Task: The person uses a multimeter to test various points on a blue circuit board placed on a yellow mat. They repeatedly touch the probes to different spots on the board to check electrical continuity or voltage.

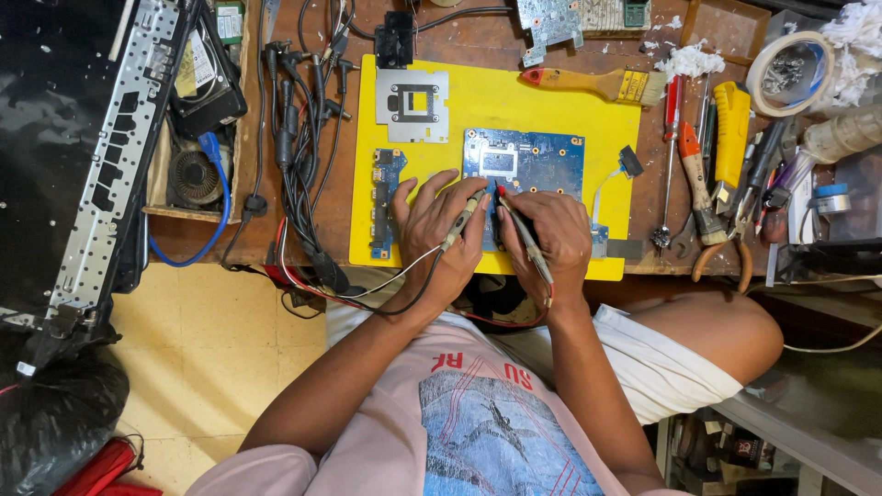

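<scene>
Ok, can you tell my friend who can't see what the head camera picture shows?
Two hands, left hand and right hand, each hold a thin test probe with its tip on a blue circuit board lying on a yellow mat. A paintbrush, screwdrivers and tangled black cables lie around on the wooden bench.

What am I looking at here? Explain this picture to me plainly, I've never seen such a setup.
The one picture comes from a camera on a person's head, looking down at their own two hands over a wooden workbench. On a yellow mat lies a blue circuit board, with a metal bracket above it and a narrow board strip beside it. The left hand holds a black test probe, the right hand a red test probe; both tips meet the board. A brush, screwdrivers and pliers lie to the right.
</scene>
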